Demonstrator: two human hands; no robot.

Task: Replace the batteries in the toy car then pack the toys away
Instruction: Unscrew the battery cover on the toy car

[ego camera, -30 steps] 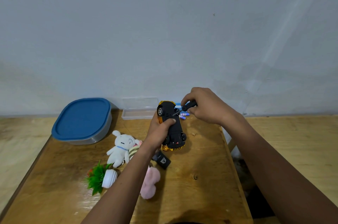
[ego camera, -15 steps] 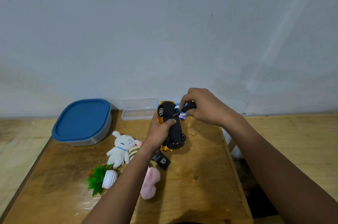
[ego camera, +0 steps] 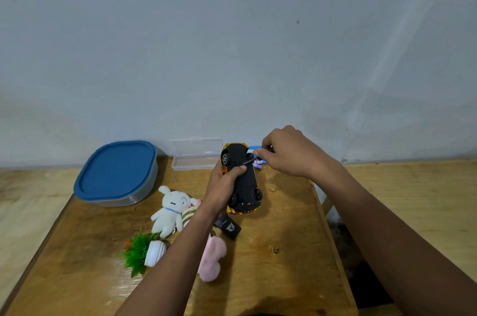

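Observation:
The yellow toy car is turned upside down, its black underside facing up. My left hand grips it around the middle, thumb across the underside. My right hand pinches a small screwdriver whose tip touches the car's underside near the front wheels. Small blue and white batteries lie on the wooden table just behind the car. A black remote lies below the car.
A grey container with a blue lid stands at the back left. A clear plastic box sits against the wall. A white plush rabbit, a striped plush, a pink plush and a small fake plant lie under my left forearm.
My right hand has turned and lifted slightly at the screwdriver, fingers now more pinched at its top. The car and my left hand have stayed in place.

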